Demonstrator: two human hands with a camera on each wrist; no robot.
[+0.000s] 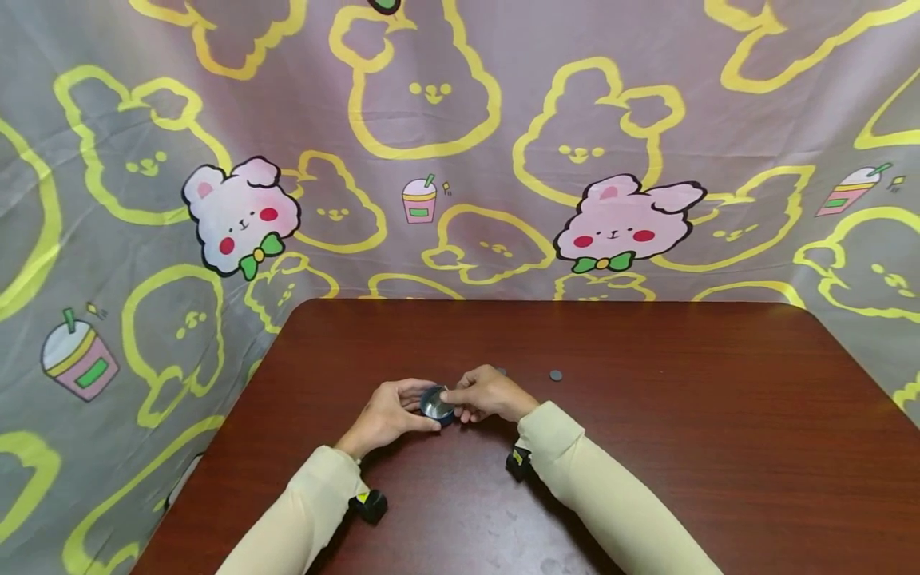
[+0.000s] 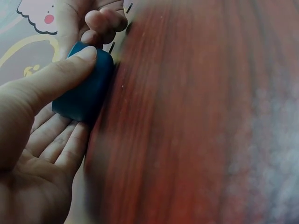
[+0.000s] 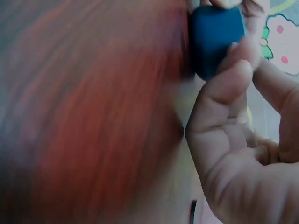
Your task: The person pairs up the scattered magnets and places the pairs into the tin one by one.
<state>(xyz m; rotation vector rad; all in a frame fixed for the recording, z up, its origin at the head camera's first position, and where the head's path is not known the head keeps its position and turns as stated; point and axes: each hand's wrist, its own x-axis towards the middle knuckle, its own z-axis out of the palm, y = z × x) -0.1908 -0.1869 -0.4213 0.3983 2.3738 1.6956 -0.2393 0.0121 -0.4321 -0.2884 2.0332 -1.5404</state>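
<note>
Left hand [image 1: 388, 411] pinches cup [image 2: 83, 93]; right hand [image 1: 492, 393] at its rim, grip hard to tell. Right of cup, disc [image 1: 556, 375] on bench [image 1: 647, 431].

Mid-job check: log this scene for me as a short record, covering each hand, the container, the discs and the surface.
Left hand: grips the blue container between thumb and fingers
Right hand: at the container's rim; whether it pinches anything is unclear
Container shape: round, its opening visible from above
Clear grey disc: flat on the table
Second disc: partly hidden behind the right hand
Surface: reddish-brown table
</note>
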